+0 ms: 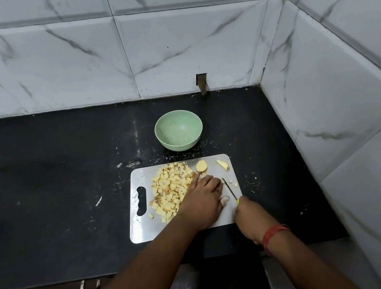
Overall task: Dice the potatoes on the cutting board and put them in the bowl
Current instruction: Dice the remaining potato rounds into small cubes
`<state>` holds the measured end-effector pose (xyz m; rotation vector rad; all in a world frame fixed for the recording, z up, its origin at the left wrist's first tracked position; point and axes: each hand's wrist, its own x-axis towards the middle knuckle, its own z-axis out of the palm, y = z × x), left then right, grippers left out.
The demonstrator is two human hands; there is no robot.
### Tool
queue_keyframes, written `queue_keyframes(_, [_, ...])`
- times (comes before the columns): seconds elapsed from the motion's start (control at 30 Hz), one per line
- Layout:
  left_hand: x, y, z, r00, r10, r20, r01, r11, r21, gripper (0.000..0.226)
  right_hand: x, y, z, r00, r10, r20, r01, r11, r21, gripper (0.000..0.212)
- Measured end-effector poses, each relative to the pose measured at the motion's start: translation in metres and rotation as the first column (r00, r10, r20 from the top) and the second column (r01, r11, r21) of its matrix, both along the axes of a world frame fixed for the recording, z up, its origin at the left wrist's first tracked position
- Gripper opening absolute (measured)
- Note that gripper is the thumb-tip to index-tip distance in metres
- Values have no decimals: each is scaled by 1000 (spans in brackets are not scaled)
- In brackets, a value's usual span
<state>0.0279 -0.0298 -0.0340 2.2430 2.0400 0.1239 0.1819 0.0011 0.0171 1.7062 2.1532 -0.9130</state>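
Yellow plastic shows at the top of the right hand (pixel 246 212), where the handle of a small knife (pixel 229 188) is gripped; the thin blade runs up and away from that hand and lies low over the cutting board (pixel 145 232). Just to the left of the blade, the left hand (pixel 201 198) is laid palm down on the board with its fingers stretched forward and slightly bent over a piece of potato; whether that piece is pinched or only pressed cannot be told. A red thread (pixel 272 234) is worn around the right wrist. To the left of the left hand, a heap of diced potato (pixel 170 188) is spread over the steel board. Beyond its fingertips a rounded potato end (pixel 201 166) is seen, and further right a thin potato slice (pixel 222 165). Beyond the board, apart from it, a pale green bowl (pixel 179 131) stands on the black table (pixel 55 189), with no potato in it. White marbled tiles (pixel 170 48) rise behind the table.
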Motion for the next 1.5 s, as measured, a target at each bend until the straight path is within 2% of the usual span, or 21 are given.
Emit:
queue_keyframes(0.4, [0,2,1,1000,-7,-26,9,999,49,55,-5,1,-12,999,35,40,-34,999,-17,23])
queue_keyframes(0.5, [0,1,3,999,-1,-36,3,999,48,55,1,-1,-6,997,80,7,-79,996,-48,9])
queue_keyframes(0.53, [0,1,3,999,1,-34,1,999,47,55,5,-3,-4,996,82,-28,-84,994,-68,6])
queue_keyframes(0.63, [1,2,3,1000,10,-22,-9,998,55,54,23,-6,-3,995,53,-90,-67,985,-160,27])
queue_keyframes(0.7, [1,2,2,1000,13,-11,-13,998,69,53,33,-9,2,973,-129,-189,63,944,-324,20])
queue_keyframes(0.77, [1,3,3,1000,22,5,-23,995,94,51,42,-11,9,862,-417,-290,205,808,-553,12])
queue_keyframes(0.87, [4,7,5,999,26,36,-30,990,139,47,49,-5,21,653,-665,-362,237,633,-737,20])
queue_keyframes(0.93, [8,11,5,999,-17,34,12,989,147,46,52,3,24,534,-745,-400,221,580,-784,22])
queue_keyframes(1.03, [15,19,-1,986,-164,-33,167,978,125,51,54,13,25,371,-826,-423,196,515,-834,22])
queue_keyframes(1.13, [18,20,-6,959,-255,-123,264,962,65,58,55,17,26,311,-849,-427,189,496,-848,22])
queue_keyframes(1.2, [15,18,-3,967,-217,-135,229,970,82,64,57,19,26,346,-829,-439,210,524,-825,20])
queue_keyframes(1.27, [7,15,0,971,-181,-156,200,973,117,69,59,21,24,424,-784,-454,245,582,-776,17])
queue_keyframes(1.4, [-4,24,6,993,-69,-100,82,988,132,65,53,25,17,661,-603,-447,280,751,-598,14])
queue_keyframes(1.5, [-2,43,14,998,33,-56,-32,999,19,68,40,36,11,846,-372,-381,213,892,-398,14])
